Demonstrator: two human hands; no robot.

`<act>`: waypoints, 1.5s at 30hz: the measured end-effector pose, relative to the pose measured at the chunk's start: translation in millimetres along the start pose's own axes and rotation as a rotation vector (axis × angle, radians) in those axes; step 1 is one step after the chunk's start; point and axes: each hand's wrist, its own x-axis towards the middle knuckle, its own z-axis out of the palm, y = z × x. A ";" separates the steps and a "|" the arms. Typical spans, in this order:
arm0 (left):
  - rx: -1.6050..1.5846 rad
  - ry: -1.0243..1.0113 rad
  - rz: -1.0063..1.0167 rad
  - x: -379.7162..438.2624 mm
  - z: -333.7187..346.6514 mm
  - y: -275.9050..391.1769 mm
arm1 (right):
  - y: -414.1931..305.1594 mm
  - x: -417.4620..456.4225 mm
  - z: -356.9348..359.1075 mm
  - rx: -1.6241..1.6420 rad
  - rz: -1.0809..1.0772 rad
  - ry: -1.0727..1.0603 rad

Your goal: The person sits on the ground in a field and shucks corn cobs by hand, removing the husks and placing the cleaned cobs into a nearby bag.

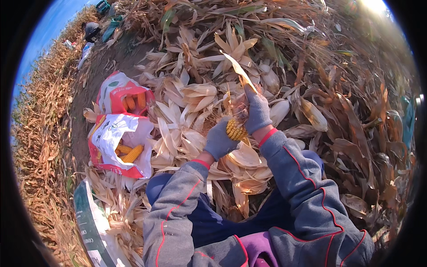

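Note:
A yellow corn cob [236, 129] sits between my two gloved hands, its kernels bare toward me. My left hand [221, 138], in a grey knit glove, grips the cob from the left side. On the other side my right hand [257, 111] is closed on a pale strip of corn husk [241, 71] that sticks up past the fingers. Brown corn silk [241, 108] hangs between the hands, and the far end of the cob is hidden. Just right of my right hand lies an ear still in its husk [279, 111].
Two red-and-white woven sacks [111, 133] [116, 88] lie at the left with bare cobs inside. A green-and-white sack [85, 217] is at lower left. Loose husks [180, 126] cover the ground before me. Dry stalks [353, 133] pile up right. Farther off, a person [91, 30] bends down.

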 end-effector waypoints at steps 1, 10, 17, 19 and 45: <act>-0.075 -0.048 -0.023 -0.4 -1.8 1.0 | -3.6 -0.6 2.0 0.038 0.020 0.035; -0.621 -0.303 -0.086 0.5 -2.5 2.7 | -13.9 2.9 -10.4 0.114 0.153 -0.085; -1.541 -0.316 -0.631 -26.2 25.7 22.6 | -37.3 21.1 -8.6 0.112 -0.072 -0.173; -1.338 -0.267 -0.311 -22.2 15.0 30.2 | -36.0 28.9 -18.6 -0.061 -0.111 0.064; -0.879 0.753 -1.072 -99.9 -254.4 -311.0 | 1.2 28.8 -239.6 -2.022 0.659 -0.146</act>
